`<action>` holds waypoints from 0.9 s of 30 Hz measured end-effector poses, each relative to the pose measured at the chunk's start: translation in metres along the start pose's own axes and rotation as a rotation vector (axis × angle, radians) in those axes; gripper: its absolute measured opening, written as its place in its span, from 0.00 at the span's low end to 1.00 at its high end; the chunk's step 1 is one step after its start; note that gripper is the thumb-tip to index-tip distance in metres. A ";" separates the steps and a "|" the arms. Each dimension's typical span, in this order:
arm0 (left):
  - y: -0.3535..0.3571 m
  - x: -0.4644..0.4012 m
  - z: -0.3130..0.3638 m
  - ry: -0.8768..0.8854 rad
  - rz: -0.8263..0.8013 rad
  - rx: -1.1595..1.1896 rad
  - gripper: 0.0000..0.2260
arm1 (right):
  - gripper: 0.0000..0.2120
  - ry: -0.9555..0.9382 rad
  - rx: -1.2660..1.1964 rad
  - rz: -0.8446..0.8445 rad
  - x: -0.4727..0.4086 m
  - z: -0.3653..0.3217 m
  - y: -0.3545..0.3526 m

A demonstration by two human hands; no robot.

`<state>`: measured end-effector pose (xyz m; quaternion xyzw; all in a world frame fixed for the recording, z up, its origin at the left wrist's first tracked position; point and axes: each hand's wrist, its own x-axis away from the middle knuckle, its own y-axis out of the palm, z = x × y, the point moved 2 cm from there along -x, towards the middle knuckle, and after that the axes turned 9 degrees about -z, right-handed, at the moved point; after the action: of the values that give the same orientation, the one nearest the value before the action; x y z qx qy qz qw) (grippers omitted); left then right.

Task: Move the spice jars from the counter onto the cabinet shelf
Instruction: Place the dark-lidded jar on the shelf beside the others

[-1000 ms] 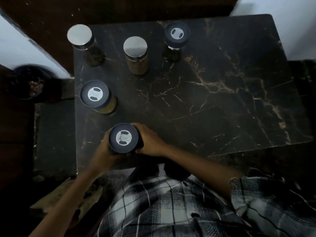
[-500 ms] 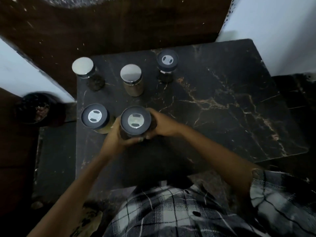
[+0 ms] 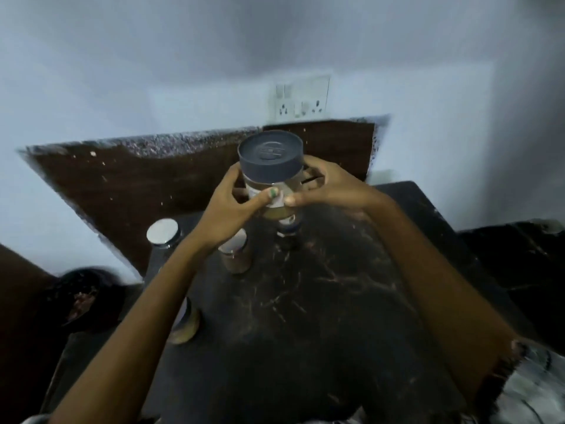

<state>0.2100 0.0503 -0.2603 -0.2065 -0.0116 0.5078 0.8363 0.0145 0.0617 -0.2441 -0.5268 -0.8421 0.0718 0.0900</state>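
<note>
Both hands hold one glass spice jar with a dark blue lid (image 3: 271, 162) up in the air above the black marble counter (image 3: 336, 301). My left hand (image 3: 232, 206) grips its left side and my right hand (image 3: 324, 188) its right side. Below stand other jars: a silver-lidded jar (image 3: 162, 235) at the back left, a brown-filled jar (image 3: 237, 258) under my left wrist, a dark-lidded jar (image 3: 287, 231) behind the lifted one, and a yellowish jar (image 3: 186, 322) partly hidden by my left forearm. No cabinet shelf is in view.
A dark brown backsplash panel (image 3: 122, 185) runs behind the counter, with a white wall and a switch-and-socket plate (image 3: 301, 101) above it. A dark round bowl (image 3: 79, 295) sits low at the left. A lower dark ledge (image 3: 519, 255) lies to the right.
The held jar has risen well off the counter in both hands, and the camera has tilted up from the countertop towards the wall.
</note>
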 end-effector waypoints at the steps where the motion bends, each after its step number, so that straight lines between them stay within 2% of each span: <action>1: -0.001 -0.008 0.010 0.013 0.005 0.029 0.31 | 0.34 -0.021 -0.016 0.022 0.001 -0.008 -0.006; 6: -0.005 -0.043 0.061 0.091 0.074 0.139 0.27 | 0.30 -0.161 -0.095 0.123 0.008 -0.052 -0.025; 8: -0.005 -0.052 0.076 0.109 0.114 0.172 0.28 | 0.29 -0.231 -0.137 0.166 0.009 -0.065 -0.028; 11: -0.004 -0.061 0.096 0.122 0.172 0.187 0.31 | 0.24 -0.341 -0.183 0.251 0.010 -0.078 -0.028; 12: -0.003 -0.064 0.101 0.125 0.194 0.192 0.32 | 0.24 -0.375 -0.188 0.283 0.009 -0.080 -0.026; 17: 0.002 -0.075 0.123 0.124 0.310 0.244 0.33 | 0.46 -0.506 -0.026 0.412 0.003 -0.084 -0.019; 22: 0.003 -0.076 0.138 0.167 0.262 0.093 0.34 | 0.45 -0.588 -0.088 0.483 0.003 -0.088 -0.027; 25: 0.003 -0.076 0.142 0.214 0.217 -0.017 0.39 | 0.43 -0.590 -0.149 0.470 0.004 -0.094 -0.042; 27: 0.005 -0.076 0.144 0.243 0.206 -0.040 0.39 | 0.45 -0.587 -0.169 0.451 0.005 -0.100 -0.051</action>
<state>0.1360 0.0350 -0.1157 -0.2829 0.1009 0.5619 0.7708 -0.0095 0.0462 -0.1352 -0.6614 -0.6980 0.1681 -0.2169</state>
